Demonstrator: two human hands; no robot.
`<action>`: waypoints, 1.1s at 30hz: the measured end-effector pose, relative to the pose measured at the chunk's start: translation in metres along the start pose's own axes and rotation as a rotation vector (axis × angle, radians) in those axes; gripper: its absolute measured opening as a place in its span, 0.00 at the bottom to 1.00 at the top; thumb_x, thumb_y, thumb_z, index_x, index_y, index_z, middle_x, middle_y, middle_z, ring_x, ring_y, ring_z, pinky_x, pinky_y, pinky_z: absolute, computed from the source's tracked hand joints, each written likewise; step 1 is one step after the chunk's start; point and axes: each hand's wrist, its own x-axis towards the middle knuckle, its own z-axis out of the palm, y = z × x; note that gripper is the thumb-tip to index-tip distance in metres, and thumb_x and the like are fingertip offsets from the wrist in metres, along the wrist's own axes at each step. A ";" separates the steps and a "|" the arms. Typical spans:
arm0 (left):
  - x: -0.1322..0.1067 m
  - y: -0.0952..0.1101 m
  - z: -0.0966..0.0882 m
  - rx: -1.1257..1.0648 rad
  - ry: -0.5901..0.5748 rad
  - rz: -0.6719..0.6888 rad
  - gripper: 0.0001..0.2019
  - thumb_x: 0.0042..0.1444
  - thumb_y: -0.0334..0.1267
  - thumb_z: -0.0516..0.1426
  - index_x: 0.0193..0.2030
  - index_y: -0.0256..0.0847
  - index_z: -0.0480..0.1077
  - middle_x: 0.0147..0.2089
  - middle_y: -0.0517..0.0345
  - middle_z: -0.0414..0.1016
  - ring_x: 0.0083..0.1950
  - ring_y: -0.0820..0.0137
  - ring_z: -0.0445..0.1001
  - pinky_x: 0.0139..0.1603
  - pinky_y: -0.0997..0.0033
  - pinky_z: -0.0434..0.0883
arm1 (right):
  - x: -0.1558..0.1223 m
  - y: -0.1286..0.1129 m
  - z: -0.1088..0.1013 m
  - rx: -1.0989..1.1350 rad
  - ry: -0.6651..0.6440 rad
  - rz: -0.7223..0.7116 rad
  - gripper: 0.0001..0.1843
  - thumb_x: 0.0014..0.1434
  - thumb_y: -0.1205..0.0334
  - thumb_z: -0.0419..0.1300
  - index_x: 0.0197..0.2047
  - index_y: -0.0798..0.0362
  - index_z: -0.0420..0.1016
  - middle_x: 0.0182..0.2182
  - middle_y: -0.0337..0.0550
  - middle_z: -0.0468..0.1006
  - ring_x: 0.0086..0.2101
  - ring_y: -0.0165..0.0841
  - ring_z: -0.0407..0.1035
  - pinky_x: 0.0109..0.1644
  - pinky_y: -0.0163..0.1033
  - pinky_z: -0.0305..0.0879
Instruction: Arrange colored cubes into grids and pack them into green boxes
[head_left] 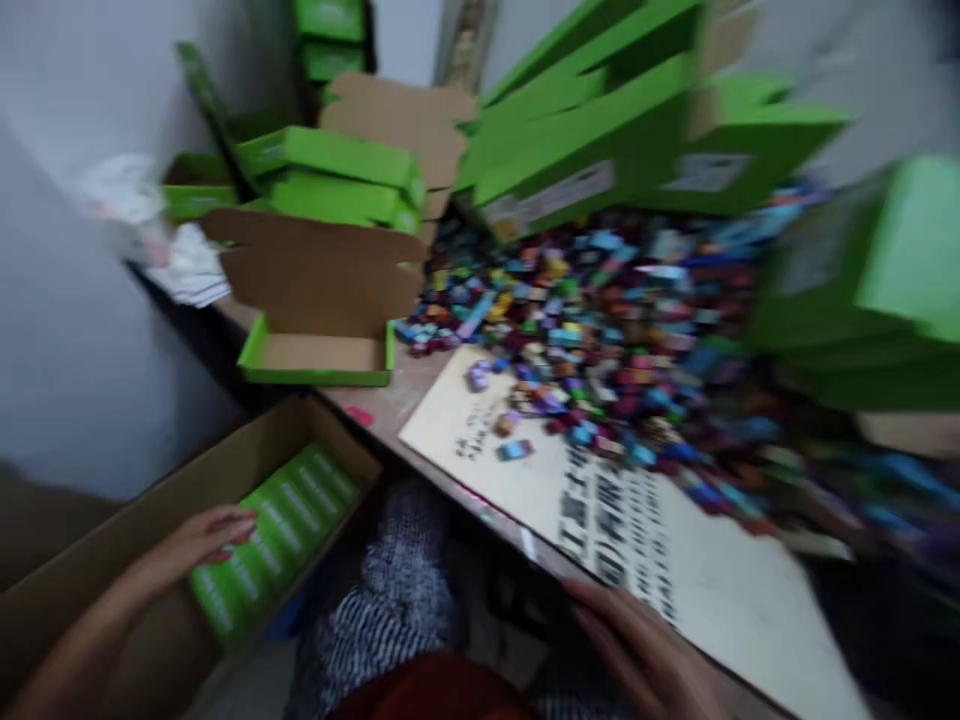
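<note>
My left hand lies flat with its fingers on a row of green boxes packed in a brown cardboard carton, holding nothing I can see. My right hand is at the near edge of a cream board printed with black text, with its fingers slightly apart. A few small coloured blocks lie on that board. Just beyond it spreads a large heap of small multicoloured blocks. The view is blurred, so single blocks are hard to tell apart.
An open green-rimmed box stands on the table with its brown flaps up. Green boxes are piled behind and right of the heap. White crumpled material lies at the corner against a grey wall. Striped clothing lies below.
</note>
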 end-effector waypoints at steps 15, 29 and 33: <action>0.010 0.233 0.278 0.657 0.343 1.131 0.37 0.44 0.40 0.67 0.63 0.45 0.62 0.65 0.45 0.55 0.65 0.48 0.54 0.63 0.47 0.56 | 0.069 0.158 -0.061 -0.276 0.569 0.412 0.28 0.60 0.45 0.51 0.60 0.46 0.67 0.57 0.54 0.63 0.55 0.51 0.59 0.51 0.58 0.62; 0.038 0.334 0.330 0.587 0.172 1.118 0.21 0.53 0.46 0.61 0.52 0.43 0.67 0.51 0.52 0.72 0.51 0.59 0.71 0.51 0.63 0.68 | 0.183 0.146 -0.067 -0.040 0.397 0.361 0.31 0.59 0.37 0.50 0.60 0.41 0.67 0.52 0.50 0.67 0.51 0.46 0.63 0.52 0.51 0.62; 0.024 0.326 0.360 0.603 0.046 1.251 0.20 0.52 0.38 0.60 0.53 0.43 0.66 0.53 0.53 0.69 0.54 0.61 0.68 0.54 0.63 0.66 | 0.190 0.117 -0.057 -0.052 0.243 0.293 0.30 0.57 0.41 0.55 0.62 0.37 0.64 0.53 0.49 0.65 0.52 0.48 0.62 0.50 0.53 0.63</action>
